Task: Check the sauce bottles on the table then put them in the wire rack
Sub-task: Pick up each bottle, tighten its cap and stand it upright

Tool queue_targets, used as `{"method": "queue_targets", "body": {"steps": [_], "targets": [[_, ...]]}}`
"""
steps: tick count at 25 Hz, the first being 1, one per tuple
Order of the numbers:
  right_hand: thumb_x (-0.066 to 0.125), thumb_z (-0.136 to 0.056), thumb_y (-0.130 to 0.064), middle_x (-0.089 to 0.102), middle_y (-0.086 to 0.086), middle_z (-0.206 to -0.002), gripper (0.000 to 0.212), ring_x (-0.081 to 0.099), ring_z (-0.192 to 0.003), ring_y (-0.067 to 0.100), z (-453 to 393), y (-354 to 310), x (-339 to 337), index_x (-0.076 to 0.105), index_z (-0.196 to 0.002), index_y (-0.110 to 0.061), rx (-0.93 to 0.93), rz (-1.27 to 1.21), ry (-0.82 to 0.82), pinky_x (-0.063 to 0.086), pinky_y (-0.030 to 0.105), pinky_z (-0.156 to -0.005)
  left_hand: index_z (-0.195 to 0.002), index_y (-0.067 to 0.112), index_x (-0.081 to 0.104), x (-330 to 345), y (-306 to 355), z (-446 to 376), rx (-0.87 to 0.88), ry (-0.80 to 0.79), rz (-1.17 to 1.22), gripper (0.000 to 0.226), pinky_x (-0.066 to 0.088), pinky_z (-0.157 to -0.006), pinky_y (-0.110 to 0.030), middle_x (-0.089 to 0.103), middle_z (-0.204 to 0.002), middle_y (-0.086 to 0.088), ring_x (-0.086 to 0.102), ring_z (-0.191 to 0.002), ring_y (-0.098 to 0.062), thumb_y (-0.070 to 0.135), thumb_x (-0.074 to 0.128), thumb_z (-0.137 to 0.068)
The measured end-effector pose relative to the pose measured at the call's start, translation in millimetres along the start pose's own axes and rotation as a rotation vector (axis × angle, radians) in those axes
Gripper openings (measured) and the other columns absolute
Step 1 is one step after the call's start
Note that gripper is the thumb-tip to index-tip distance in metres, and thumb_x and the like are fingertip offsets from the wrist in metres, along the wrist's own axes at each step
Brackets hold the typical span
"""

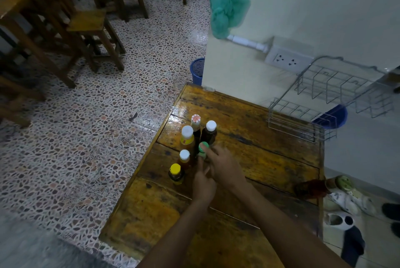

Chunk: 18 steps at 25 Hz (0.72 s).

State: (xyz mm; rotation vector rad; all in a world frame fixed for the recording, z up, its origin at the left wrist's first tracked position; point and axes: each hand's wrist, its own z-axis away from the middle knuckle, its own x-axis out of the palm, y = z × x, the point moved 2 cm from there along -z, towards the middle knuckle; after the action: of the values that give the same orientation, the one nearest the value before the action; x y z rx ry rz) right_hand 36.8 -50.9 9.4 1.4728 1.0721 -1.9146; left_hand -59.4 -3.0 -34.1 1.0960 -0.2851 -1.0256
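Head view, sole entry: wooden table (259, 159), glossy planks, carrying a tight cluster of six sauce bottles toward its left edge. Listed from the cluster's centre: red-and-white-capped bottle (195, 119) at 12 o'clock; dark bottle with white cap (210, 130) at 1 o'clock; orange-labelled bottle with white cap (187, 135) at 11 o'clock; green-capped bottle (203, 148) at 4 o'clock; small amber bottle with white cap (184, 157) at 7 o'clock; yellow-capped bottle (175, 173) at 6 o'clock, nearest the person. Wire rack (324, 103), empty, sits at 2 o'clock from the cluster, well apart, at the table's far right corner by the wall. Right hand (223, 166): fingers loosely spread, tips touching the green cap, not closed round it. Left hand (203, 183): fingers extended, slightly parted, tips just beside the green-capped bottle's lower body; whether they touch it cannot be told. Handling estimate: material unclear, possibly glass; rigid, moderately heavy when full, breakable if glass, perhaps sticky. Bottles stand close enough to topple one another. Best hold: around the body below the shoulder, not by the cap.
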Motion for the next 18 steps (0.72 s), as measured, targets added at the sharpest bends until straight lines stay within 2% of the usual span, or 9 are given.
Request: {"method": "queue_targets", "body": {"steps": [1, 3, 5, 7, 10, 12, 15, 18], "targets": [[0.067, -0.09, -0.019, 0.053, 0.011, -0.135, 0.076, 0.055, -0.113, 0.032, 4.0, 1.7, -4.1, 0.03, -0.154, -0.033, 0.01, -0.023, -0.022, 0.057, 0.042, -0.073, -0.162, 0.041, 0.016, -0.5, 1.3, 2.9, 0.02, -0.022, 0.036, 0.081, 0.057, -0.097, -0.044, 0.063, -0.14, 0.005, 0.064, -0.124, -0.018, 0.019, 0.064, -0.101], [0.062, -0.092, -0.015, 0.052, 0.01, -0.138, 0.072, 0.054, -0.115, 0.032, 18.4, 7.5, -20.2, 0.031, -0.155, -0.031, 0.033, -0.036, -0.025, 0.057, 0.043, -0.076, -0.163, 0.04, 0.015, 1.3, 3.9, 11.9, -0.007, -0.025, 0.097, 0.089, 0.057, -0.101, -0.049, 0.055, -0.151, 0.005, 0.058, -0.132, -0.015, 0.024, 0.071, -0.097], [0.059, -0.092, -0.014, 0.052, 0.008, -0.137, 0.068, 0.053, -0.114, 0.029, 38.9, 20.8, -44.4, 0.033, -0.154, -0.028, 0.061, -0.027, 0.012, 0.057, 0.04, -0.076, -0.164, 0.031, 0.018, 10.8, 10.9, 20.6, -0.03, -0.027, 0.12, 0.091, 0.054, -0.104, -0.051, 0.041, -0.161, 0.004, 0.051, -0.139, -0.016, 0.016, 0.075, -0.094], [0.059, -0.092, -0.015, 0.055, 0.006, -0.131, 0.062, 0.054, -0.111, 0.027, 67.2, 43.0, -77.9, 0.039, -0.15, -0.026, 0.069, 0.022, 0.103, 0.057, 0.037, -0.073, -0.164, 0.024, 0.022, 39.4, 18.3, 30.9, -0.035, -0.092, 0.063, 0.089, 0.054, -0.103, -0.051, 0.04, -0.16, 0.0, 0.051, -0.139, -0.019, 0.014, 0.075, -0.093], [0.06, -0.093, -0.018, 0.062, 0.004, -0.121, 0.047, 0.056, -0.104, 0.025, 114.3, 88.2, -130.9, 0.052, -0.139, -0.02, 0.109, 0.112, 0.276, 0.057, 0.035, -0.075, -0.159, 0.031, 0.03, 109.2, 35.7, 49.2, 0.127, -0.263, -0.146, 0.093, 0.056, -0.101, -0.047, 0.047, -0.154, 0.007, 0.054, -0.134, -0.02, 0.035, 0.083, -0.083], [0.055, -0.095, -0.026, 0.062, 0.004, -0.12, 0.036, 0.056, -0.105, 0.023, 150.2, 122.6, -159.4, 0.057, -0.13, -0.019, 0.194, 0.137, 0.345, 0.055, 0.037, -0.086, -0.156, 0.035, 0.032, 166.6, 45.6, 64.3, 0.29, -0.385, -0.322, 0.098, 0.052, -0.107, -0.042, 0.05, -0.152, 0.011, 0.052, -0.137, -0.015, 0.047, 0.084, -0.074], [0.047, -0.094, -0.042, 0.053, 0.002, -0.13, 0.032, 0.051, -0.117, 0.026, 197.9, 176.4, -162.2, 0.052, -0.122, -0.026, 0.343, 0.228, 0.229, 0.045, 0.042, -0.102, -0.149, 0.03, 0.039, 228.3, 73.8, 88.4, 0.447, -0.469, -0.425, 0.09, 0.044, -0.114, -0.032, 0.051, -0.147, 0.013, 0.048, -0.135, -0.006, 0.034, 0.09, -0.074], [0.065, -0.087, -0.046, 0.043, 0.003, -0.139, 0.05, 0.052, -0.12, 0.035, 232.6, 199.2, -142.2, 0.044, -0.13, -0.03, 0.41, 0.236, 0.054, 0.051, 0.047, -0.096, -0.139, 0.034, 0.048, 261.5, 79.1, 87.2, 0.529, -0.434, -0.451, 0.078, 0.046, -0.113, -0.034, 0.058, -0.138, 0.014, 0.055, -0.13, -0.007, 0.029, 0.09, -0.073]]}}
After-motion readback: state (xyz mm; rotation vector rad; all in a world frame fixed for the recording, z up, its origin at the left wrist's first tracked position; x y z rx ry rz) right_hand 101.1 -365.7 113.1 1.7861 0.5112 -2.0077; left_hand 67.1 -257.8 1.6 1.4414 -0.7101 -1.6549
